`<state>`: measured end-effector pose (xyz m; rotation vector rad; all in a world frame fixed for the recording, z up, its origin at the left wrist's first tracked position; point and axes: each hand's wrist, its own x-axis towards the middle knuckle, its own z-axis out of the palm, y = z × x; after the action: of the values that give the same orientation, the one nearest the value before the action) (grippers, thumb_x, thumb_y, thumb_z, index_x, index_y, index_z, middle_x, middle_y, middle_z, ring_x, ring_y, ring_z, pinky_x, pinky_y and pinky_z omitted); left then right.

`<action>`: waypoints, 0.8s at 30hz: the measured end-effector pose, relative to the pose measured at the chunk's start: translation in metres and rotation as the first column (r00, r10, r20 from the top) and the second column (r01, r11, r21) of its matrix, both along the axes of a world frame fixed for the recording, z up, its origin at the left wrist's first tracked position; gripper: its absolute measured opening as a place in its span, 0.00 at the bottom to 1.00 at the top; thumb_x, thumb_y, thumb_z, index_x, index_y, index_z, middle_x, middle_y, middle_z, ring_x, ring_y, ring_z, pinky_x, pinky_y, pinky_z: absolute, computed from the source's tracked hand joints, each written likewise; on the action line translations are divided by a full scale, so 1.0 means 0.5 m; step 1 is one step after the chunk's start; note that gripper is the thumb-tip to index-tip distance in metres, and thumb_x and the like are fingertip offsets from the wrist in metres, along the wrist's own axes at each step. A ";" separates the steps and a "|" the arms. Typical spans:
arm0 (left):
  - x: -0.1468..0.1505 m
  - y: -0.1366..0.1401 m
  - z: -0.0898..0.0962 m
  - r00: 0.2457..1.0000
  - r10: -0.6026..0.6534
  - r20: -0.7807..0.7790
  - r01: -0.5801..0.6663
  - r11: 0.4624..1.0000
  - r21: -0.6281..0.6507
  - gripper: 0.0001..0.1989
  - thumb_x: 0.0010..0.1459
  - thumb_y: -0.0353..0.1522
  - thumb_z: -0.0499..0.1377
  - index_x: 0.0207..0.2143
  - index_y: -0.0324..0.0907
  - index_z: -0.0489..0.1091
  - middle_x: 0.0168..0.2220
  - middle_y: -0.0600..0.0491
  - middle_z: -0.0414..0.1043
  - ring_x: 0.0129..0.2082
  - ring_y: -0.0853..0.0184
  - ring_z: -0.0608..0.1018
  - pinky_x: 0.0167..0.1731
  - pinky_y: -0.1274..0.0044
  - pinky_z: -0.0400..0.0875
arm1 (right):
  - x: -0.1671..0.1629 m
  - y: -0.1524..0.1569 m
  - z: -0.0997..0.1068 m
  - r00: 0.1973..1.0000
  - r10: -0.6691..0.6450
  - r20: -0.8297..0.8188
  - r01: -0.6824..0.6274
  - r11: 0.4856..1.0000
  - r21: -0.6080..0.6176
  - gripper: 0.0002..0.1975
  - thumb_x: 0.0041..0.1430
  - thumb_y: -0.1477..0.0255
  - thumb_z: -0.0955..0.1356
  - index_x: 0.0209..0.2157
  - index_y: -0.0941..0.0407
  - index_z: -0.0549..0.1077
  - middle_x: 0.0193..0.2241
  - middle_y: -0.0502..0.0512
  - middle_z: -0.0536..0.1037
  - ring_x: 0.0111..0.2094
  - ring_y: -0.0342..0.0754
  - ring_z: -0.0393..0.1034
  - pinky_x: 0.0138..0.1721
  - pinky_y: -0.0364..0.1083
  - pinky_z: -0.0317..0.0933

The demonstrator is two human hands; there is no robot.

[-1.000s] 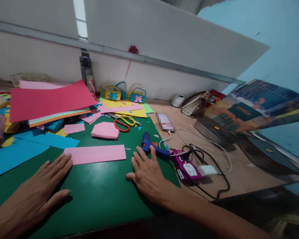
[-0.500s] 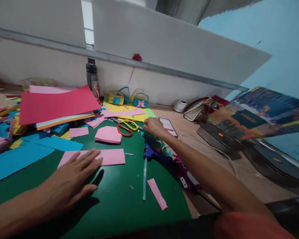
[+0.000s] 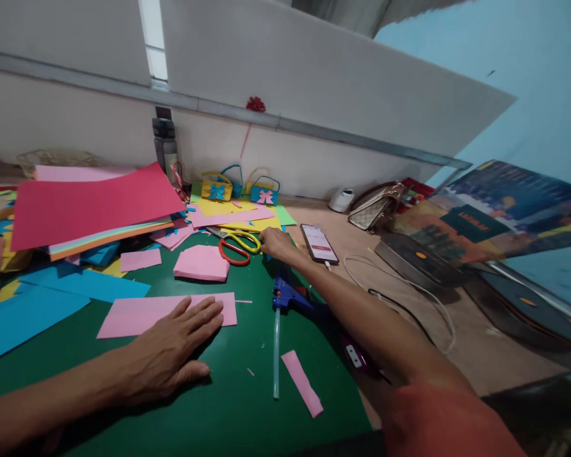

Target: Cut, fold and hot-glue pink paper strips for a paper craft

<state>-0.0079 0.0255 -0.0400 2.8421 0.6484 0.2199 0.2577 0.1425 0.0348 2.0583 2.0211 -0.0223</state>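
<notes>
My left hand (image 3: 178,346) lies flat with fingers stretched over the right part of a pink paper strip (image 3: 136,315) on the green mat (image 3: 209,419). Beside the yellow handle of the scissors (image 3: 250,244), my right hand (image 3: 278,245) has its fingers curled down; what they hold, if anything, is hidden. A second, red handle (image 3: 235,255) lies against the yellow one. Just below my right forearm is a blue glue gun (image 3: 285,293), a clear glue stick (image 3: 276,355) poking out toward me. A folded pink paper piece (image 3: 201,263) rests between my hands.
Red and other coloured sheets (image 3: 99,203) are piled at the left, with blue paper (image 3: 33,320) before them. Small paper bags (image 3: 265,194) stand at the back. A phone (image 3: 319,244) with a white cable, a handbag (image 3: 374,209) and dark cases (image 3: 412,261) occupy the right.
My left hand has slid right along the pink strip. My right hand has shifted left, closer to the scissors' yellow handle. The view has moved slightly.
</notes>
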 end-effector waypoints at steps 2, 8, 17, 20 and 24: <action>0.000 0.000 0.003 1.000 -0.006 -0.005 0.006 1.000 -0.005 0.34 0.63 0.48 0.44 0.65 0.47 0.34 0.66 0.47 0.41 0.65 0.54 0.49 0.60 0.56 0.48 | 0.001 -0.002 0.000 1.000 -0.011 0.021 0.011 1.000 0.007 0.17 0.60 0.65 0.65 0.50 0.57 0.67 0.48 0.57 0.70 0.44 0.50 0.68 0.43 0.54 0.66; 0.005 -0.005 0.001 0.999 0.030 0.016 -0.030 1.000 0.007 0.33 0.63 0.48 0.45 0.65 0.46 0.38 0.65 0.47 0.43 0.65 0.54 0.48 0.60 0.55 0.49 | 0.016 -0.034 0.011 0.989 -0.082 0.120 0.064 0.987 0.149 0.18 0.60 0.65 0.65 0.50 0.58 0.67 0.48 0.59 0.70 0.44 0.50 0.68 0.43 0.54 0.65; -0.005 -0.004 0.002 1.000 0.026 0.016 -0.025 0.999 -0.044 0.30 0.64 0.42 0.46 0.65 0.45 0.41 0.65 0.45 0.43 0.65 0.53 0.48 0.59 0.54 0.48 | 0.021 -0.200 0.033 0.993 -0.069 0.100 0.032 0.944 0.328 0.12 0.59 0.77 0.63 0.45 0.63 0.68 0.39 0.67 0.76 0.41 0.55 0.71 0.36 0.48 0.64; -0.007 -0.006 0.008 0.998 0.067 0.014 -0.066 0.995 -0.070 0.26 0.65 0.36 0.46 0.64 0.42 0.47 0.65 0.45 0.46 0.65 0.56 0.49 0.60 0.56 0.50 | 0.026 -0.266 0.024 0.998 0.062 0.013 -0.063 0.953 0.296 0.15 0.57 0.81 0.61 0.45 0.57 0.68 0.40 0.59 0.77 0.40 0.51 0.72 0.35 0.45 0.62; -0.008 -0.004 0.022 0.988 0.152 -0.018 -0.153 0.988 -0.030 0.23 0.64 0.33 0.47 0.61 0.40 0.53 0.64 0.45 0.49 0.64 0.56 0.51 0.59 0.53 0.49 | 0.037 -0.330 -0.010 0.968 0.201 -0.153 -0.144 0.937 0.317 0.09 0.63 0.74 0.58 0.39 0.56 0.69 0.33 0.52 0.78 0.31 0.45 0.73 0.30 0.42 0.60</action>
<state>-0.0120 0.0234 -0.0291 2.7684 0.8661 0.2109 0.2761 -0.0225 0.0297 2.1082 2.4482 0.1463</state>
